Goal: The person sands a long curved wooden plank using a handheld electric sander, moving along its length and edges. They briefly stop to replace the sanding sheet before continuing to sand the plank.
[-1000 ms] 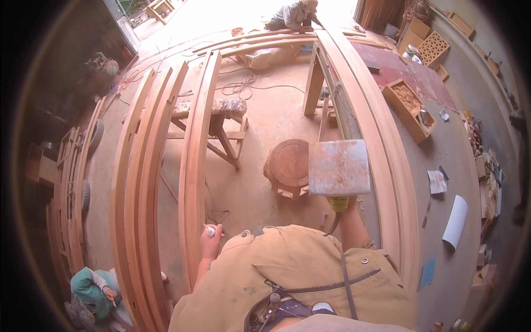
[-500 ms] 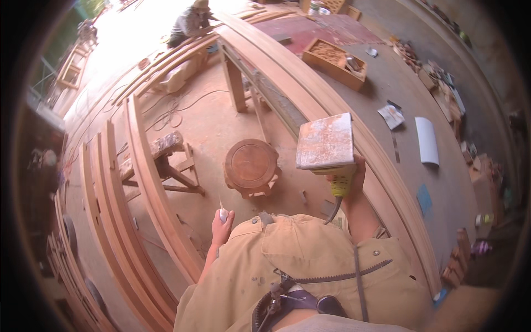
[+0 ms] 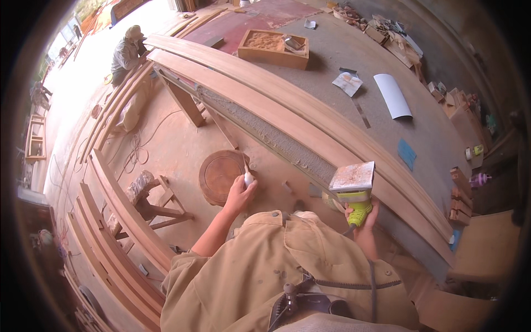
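Observation:
In my right hand (image 3: 371, 217) is a bright green electric sander (image 3: 359, 211), gripped by its body. Its square pad (image 3: 354, 176) faces up, with worn, reddish-dusted sandpaper on it. My left hand (image 3: 240, 195) is closed around a small white bottle (image 3: 248, 178) with a thin pointed nozzle, held above the round wooden stool (image 3: 215, 178). Just beyond the sander, long reddish wooden boards (image 3: 310, 119) lie along the workbench (image 3: 381, 138). The sander's pad overlaps the boards in view; whether it touches them I cannot tell.
Long timbers (image 3: 124, 207) rest at the left across a wooden trestle (image 3: 152, 207). On the bench stand a wooden box of sawdust (image 3: 274, 50), a curled white sheet (image 3: 392, 95) and a blue sheet (image 3: 406, 154). Another person (image 3: 127, 52) crouches at the far left end of the boards.
My view has swung to the right. My left hand has risen with the bottle, over the stool. The sander is lower and tilted, so more of its green body shows.

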A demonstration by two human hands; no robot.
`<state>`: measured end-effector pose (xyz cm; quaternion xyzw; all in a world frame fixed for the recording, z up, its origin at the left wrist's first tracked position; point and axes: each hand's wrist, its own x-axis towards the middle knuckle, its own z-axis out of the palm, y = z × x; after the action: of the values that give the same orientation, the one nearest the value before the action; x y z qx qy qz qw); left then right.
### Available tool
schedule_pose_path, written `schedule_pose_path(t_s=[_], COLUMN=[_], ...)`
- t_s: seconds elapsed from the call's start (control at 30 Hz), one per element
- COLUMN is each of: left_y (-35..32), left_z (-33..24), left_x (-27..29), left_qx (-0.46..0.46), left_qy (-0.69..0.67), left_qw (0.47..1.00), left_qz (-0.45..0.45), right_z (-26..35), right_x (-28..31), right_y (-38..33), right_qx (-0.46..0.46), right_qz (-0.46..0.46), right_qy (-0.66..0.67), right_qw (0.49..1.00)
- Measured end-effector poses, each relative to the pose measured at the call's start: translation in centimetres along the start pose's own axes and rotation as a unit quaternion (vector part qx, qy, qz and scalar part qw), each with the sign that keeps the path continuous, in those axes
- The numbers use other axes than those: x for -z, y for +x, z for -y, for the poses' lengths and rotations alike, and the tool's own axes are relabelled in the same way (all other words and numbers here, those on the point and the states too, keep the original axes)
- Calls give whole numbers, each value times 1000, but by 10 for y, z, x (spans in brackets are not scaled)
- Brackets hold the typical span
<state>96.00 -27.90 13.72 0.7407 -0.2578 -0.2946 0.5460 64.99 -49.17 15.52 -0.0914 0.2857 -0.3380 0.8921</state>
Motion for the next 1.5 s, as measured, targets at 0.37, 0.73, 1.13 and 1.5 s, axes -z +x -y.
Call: schedule_pose_path(t_s=[0.37,0.73,1.13,1.5], left_y=[222,394,355,118], left_z=[-94,-72,-72,-111], left_x=[-154,-277,-253,-228], left_qx=[-141,-121,-106,-192], left_qy=[134,257,299,2], left_qw=[981,955,940,957], left_qz=[-11,-82,-126,216], right_z=[98,204,184,110], right_x=[20,62,29,-39], right_y=[41,76,141,112], right_qx=[50,15,14,295], right_qz=[-81,-165,-157,-39], right_qy=[-73,-145,-182,-694], right_qw=[993,975,971,656])
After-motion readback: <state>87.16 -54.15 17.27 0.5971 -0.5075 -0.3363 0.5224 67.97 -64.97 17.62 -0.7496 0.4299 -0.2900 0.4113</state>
